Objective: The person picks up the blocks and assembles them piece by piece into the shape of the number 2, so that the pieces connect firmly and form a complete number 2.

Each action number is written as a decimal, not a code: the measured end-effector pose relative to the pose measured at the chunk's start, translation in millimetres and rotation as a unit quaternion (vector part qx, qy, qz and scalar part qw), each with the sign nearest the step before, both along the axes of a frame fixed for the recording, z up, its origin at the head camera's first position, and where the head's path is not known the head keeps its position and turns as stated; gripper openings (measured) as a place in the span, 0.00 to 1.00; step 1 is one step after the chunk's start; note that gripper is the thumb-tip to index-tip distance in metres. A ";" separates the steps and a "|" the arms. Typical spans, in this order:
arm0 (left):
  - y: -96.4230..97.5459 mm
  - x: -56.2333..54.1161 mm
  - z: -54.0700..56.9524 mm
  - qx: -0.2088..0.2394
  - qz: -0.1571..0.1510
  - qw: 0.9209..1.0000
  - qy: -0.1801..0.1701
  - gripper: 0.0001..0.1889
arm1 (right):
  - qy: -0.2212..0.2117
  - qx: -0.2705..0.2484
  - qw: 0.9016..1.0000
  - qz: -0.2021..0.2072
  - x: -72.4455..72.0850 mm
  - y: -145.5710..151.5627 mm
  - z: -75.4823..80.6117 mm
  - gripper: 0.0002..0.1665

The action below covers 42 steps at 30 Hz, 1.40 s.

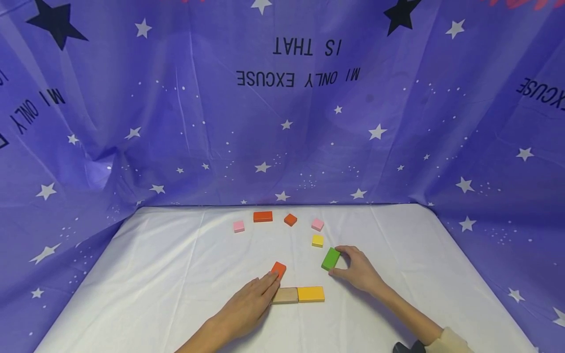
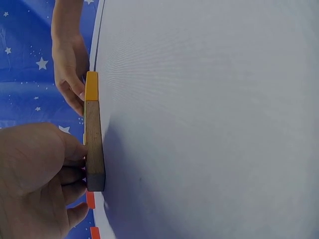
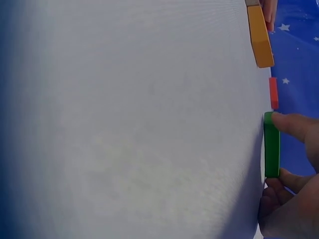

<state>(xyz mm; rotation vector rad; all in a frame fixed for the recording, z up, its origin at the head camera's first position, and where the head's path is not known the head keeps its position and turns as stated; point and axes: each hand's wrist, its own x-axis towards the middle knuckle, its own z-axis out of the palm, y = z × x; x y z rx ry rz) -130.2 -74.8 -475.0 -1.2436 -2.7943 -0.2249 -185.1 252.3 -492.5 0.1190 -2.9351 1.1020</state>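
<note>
In the head view my left hand (image 1: 247, 306) reaches in from the lower left, fairly straight fingers over an orange-red block (image 1: 279, 269). The same hand covers the left part of a plain wooden block (image 1: 286, 295); its thumb lies against or close beside that block (image 2: 94, 134) in the left wrist view. A yellow-orange block (image 1: 311, 294) sits end to end with the wooden one. To the right, my right hand (image 1: 359, 270) pinches a green rectangular block (image 1: 331, 259) between thumb and fingers, at opposite ends (image 3: 272, 144) in the right wrist view.
Farther back on the white cloth (image 1: 176, 274) lie a red rectangular block (image 1: 262, 216), a small red block (image 1: 290, 219), two pink blocks (image 1: 239, 226) and a small yellow block (image 1: 317, 240). A purple star-patterned curtain (image 1: 282, 142) stands behind and at both sides.
</note>
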 end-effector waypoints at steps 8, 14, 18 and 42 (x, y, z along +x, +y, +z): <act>0.5 0.0 0.1 -0.013 0.007 1.000 -0.010 0.25 | 0.012 -0.005 1.000 0.006 -1.8 -3.8 0.0 0.41; 0.0 0.0 -0.6 -0.013 0.003 1.000 -0.005 0.25 | 0.023 -0.012 1.000 0.017 -3.8 -13.1 3.2 0.40; 0.4 0.0 -0.3 -0.013 0.004 1.000 -0.007 0.25 | 0.019 -0.022 0.999 0.020 -5.0 -21.7 5.7 0.39; 1.8 -0.3 1.0 -0.022 0.012 0.999 -0.027 0.26 | 0.032 -0.043 0.997 0.055 -17.1 -63.6 6.2 0.39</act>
